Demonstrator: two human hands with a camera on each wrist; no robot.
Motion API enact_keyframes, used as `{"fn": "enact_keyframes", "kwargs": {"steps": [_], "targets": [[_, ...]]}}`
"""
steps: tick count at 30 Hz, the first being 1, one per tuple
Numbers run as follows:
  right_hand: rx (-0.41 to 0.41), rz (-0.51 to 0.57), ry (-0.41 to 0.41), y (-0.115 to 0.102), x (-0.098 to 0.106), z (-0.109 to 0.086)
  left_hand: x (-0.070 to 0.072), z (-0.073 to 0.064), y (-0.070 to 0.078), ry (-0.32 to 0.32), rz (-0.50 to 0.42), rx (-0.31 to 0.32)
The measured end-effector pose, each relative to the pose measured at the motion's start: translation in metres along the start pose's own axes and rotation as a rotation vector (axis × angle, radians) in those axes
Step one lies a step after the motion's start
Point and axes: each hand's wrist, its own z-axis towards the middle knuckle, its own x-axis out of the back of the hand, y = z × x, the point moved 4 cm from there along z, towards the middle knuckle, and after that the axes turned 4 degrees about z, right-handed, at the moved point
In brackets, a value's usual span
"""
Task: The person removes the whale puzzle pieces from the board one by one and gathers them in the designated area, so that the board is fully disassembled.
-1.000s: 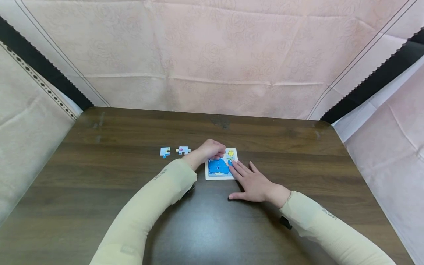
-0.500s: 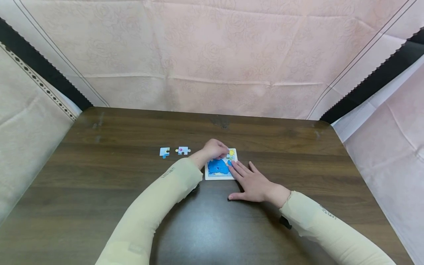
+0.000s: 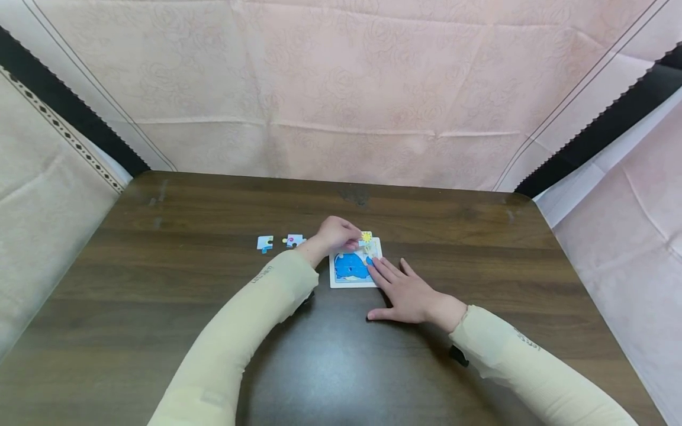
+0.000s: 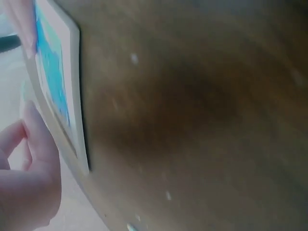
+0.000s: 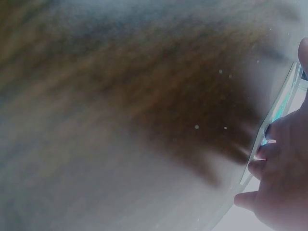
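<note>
My left hand (image 3: 334, 234) pinches a small jigsaw piece with a yellow sun (image 3: 366, 236) on it. The piece is raised and overlaps the far edge of a white-framed puzzle board (image 3: 348, 286), which shows a blue whale. In the left wrist view the thumb and finger (image 4: 41, 137) meet near the board (image 4: 76, 96), and little of the piece shows. With fingers spread and straight, my right hand (image 3: 410, 297) rests on the board's right edge. The right wrist view has these fingers (image 5: 257, 168) along the board's rim; part of the picture is covered.
Two loose jigsaw pieces lie left of the board on the brown wooden table (image 3: 186, 266): one blue and white piece (image 3: 264, 243), and one with a pink mark (image 3: 292, 240), close to the left wrist. Pale cloth (image 3: 341, 89) hangs beyond the table's far edge.
The left hand first shifts slightly right over the board, then goes back left and up, lifting the sun piece off its corner. The right hand and board stay put.
</note>
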Motion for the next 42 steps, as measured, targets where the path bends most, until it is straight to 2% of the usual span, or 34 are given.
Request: {"fn": "enact_keyframes", "kwargs": {"steps": [4, 9, 20, 28, 42], "targets": [[0.009, 0.005, 0.004, -0.001, 0.001, 0.000, 0.010, 0.001, 0.000, -0.022, -0.038, -0.011], [0.002, 0.003, 0.002, 0.000, 0.000, 0.000, 0.022, 0.000, -0.001, -0.045, -0.093, 0.010], [-0.006, 0.021, 0.027, 0.002, 0.001, -0.003, 0.050, -0.008, -0.008, -0.078, -0.091, 0.026], [0.008, 0.026, 0.040, 0.002, -0.001, -0.008, 0.065, -0.007, -0.022, -0.059, -0.053, 0.058], [0.026, 0.034, 0.060, 0.003, -0.001, -0.010, 0.080, -0.005, -0.038, -0.024, 0.004, 0.091]]}}
